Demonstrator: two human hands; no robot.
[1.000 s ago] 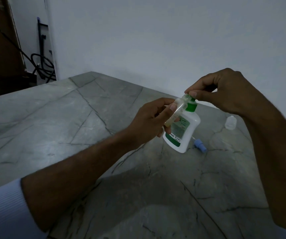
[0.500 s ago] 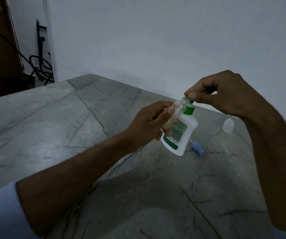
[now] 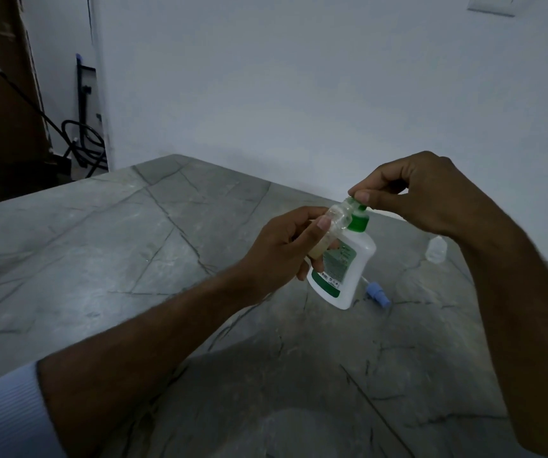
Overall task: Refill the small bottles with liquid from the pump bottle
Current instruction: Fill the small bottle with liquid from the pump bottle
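Clear plastic, partly filled with pale yellowish liquid: the small bottle (image 3: 327, 234) sits pinched between thumb and fingers of the left hand (image 3: 279, 252), tilted with its mouth up against the green pump head. The right hand (image 3: 421, 196) is curled over that head, thumb and fingertips closed on it from above. Beneath hangs the white pump bottle with green collar and label (image 3: 345, 269), tilted, its base off the grey veined stone table (image 3: 133, 246). Whether it rests against the left fingers cannot be told.

Further out, a blue cap-like piece (image 3: 377, 291) lies on the table just beside the bottle's base; a second small clear bottle (image 3: 436, 248) stands well apart.

Assessment: dispensing into the first small bottle is in hand. The next press calls for the mouth held steady under the nozzle.
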